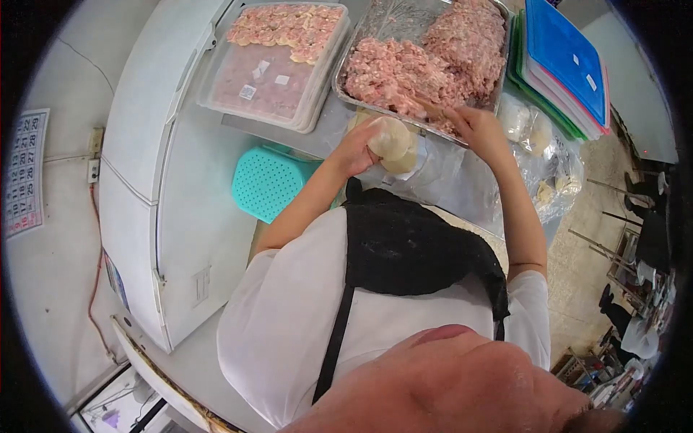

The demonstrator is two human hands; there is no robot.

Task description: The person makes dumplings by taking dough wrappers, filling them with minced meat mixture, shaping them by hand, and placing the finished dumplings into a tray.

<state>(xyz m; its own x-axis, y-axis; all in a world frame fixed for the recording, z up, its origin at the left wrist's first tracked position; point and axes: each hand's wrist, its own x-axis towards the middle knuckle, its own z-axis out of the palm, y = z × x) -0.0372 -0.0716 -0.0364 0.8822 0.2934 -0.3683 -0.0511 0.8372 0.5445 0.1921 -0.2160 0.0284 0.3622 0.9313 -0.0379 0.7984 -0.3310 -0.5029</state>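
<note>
My left hand (pixel 355 149) is closed around a round, pale dough wrapper (pixel 390 138), held over the table's front edge. More wrappers (pixel 398 163) lie just below it on the table. Reaching over the rim of a metal tray (pixel 404 115), my right hand (pixel 482 132) has its fingers closed on a thin, brownish stick-like tool (pixel 433 110). The tool's tip is at the ground meat (pixel 393 72), which fills much of the tray in a heaped mass. Its exact shape is hard to make out.
Left of the tray stands a plastic container (pixel 271 79) with rows of filled dumplings (pixel 285 29) on top. Stacked colored lids (pixel 567 58) are at the right, near plastic bags (pixel 534 133). A turquoise perforated stool (pixel 267 184) and a white refrigerator (pixel 191 166) are on the left.
</note>
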